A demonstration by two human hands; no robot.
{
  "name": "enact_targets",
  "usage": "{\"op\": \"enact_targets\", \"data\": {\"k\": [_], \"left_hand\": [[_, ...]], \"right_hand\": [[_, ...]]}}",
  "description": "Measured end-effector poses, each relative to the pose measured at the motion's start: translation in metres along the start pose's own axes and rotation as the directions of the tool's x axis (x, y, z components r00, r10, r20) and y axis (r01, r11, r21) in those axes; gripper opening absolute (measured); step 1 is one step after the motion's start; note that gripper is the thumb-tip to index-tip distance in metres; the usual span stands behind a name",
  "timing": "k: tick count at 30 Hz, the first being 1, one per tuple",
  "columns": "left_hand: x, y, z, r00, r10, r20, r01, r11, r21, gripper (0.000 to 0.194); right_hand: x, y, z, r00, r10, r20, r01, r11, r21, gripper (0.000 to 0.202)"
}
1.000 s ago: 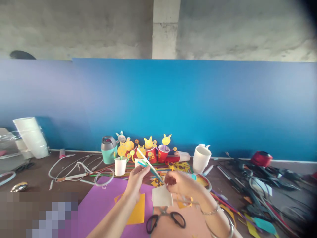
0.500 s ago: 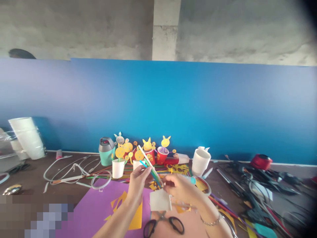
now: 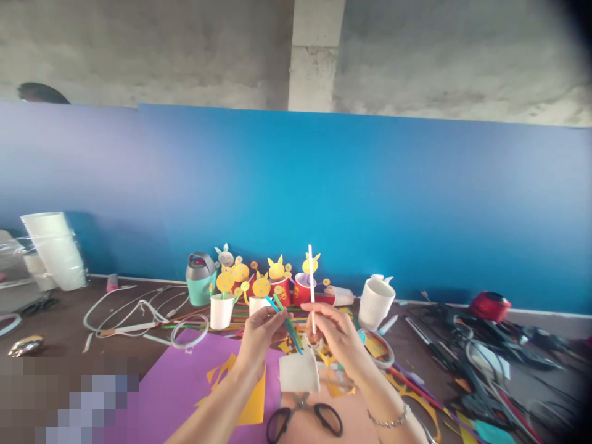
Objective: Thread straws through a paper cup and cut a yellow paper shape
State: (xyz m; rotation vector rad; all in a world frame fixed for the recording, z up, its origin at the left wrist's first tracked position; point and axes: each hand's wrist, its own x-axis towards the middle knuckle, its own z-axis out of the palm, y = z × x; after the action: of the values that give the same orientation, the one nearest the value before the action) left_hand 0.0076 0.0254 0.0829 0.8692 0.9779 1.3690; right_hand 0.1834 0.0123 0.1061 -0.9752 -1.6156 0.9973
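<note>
scissors (image 3: 304, 420): black-handled, lay at the desk's near edge, untouched, just below the hands.
purple sheet (image 3: 180, 388): flat on the near-left part of the desk, yellow offcuts (image 3: 252, 401) on it.
white paper cup (image 3: 299, 372): sat low between both wrists, near edge of the desk; could not tell whether a hand carried it or it rested on the sheet.
left hand (image 3: 259, 330): fingers pinched shut on a small bundle of coloured strips (image 3: 287, 320), blue and green, slanting down to the right.
right hand (image 3: 333, 331): thumb and fingers closed on the lower end of one white straw (image 3: 311, 287), held upright, apart from the bundle.
progress (judgement): one straw looked singled out from the bundle; not yet joined to the cup. Cutting and fixing appeared still open.
finished pieces (image 3: 277, 277): red and white cups with yellow eared faces on sticks, lined up toward the desk's far edge by the blue backboard (image 3: 370, 197). Several done, so the work was well under way.
teal flask (image 3: 201, 279): left of that row, far edge.
white mug (image 3: 374, 300): right of the row.
cup stack (image 3: 53, 250): far-left corner.
cables and tools (image 3: 485, 345): piled on the right side of the desk.
</note>
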Motion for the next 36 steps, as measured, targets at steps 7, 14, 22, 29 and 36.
{"op": "enact_targets", "data": {"k": [7,14,22,29,36], "left_hand": [[-0.003,0.007,0.002,0.996,0.083,-0.026,-0.083,0.997,0.004,0.040],[-0.011,0.010,0.005,0.994,0.025,0.104,-0.030,0.998,0.052,0.040],[-0.024,0.014,0.010,0.924,-0.145,0.355,0.084,0.980,0.180,0.044],[-0.017,0.006,0.007,0.896,-0.196,0.399,0.112,0.968,0.225,0.045],[-0.016,0.001,0.007,0.905,-0.182,0.384,0.083,0.962,0.259,0.044]], "right_hand": [[-0.008,-0.010,-0.015,0.977,-0.148,-0.152,0.112,0.968,-0.225,0.032],[-0.030,-0.046,-0.017,0.942,-0.317,-0.113,0.238,0.864,-0.444,0.030],[-0.012,-0.031,0.000,0.959,0.277,0.066,-0.284,0.942,0.179,0.056],[-0.006,-0.018,-0.002,0.913,0.371,0.171,-0.405,0.878,0.255,0.043],[-0.004,-0.009,0.001,0.903,0.399,0.157,-0.429,0.854,0.296,0.045]]}}
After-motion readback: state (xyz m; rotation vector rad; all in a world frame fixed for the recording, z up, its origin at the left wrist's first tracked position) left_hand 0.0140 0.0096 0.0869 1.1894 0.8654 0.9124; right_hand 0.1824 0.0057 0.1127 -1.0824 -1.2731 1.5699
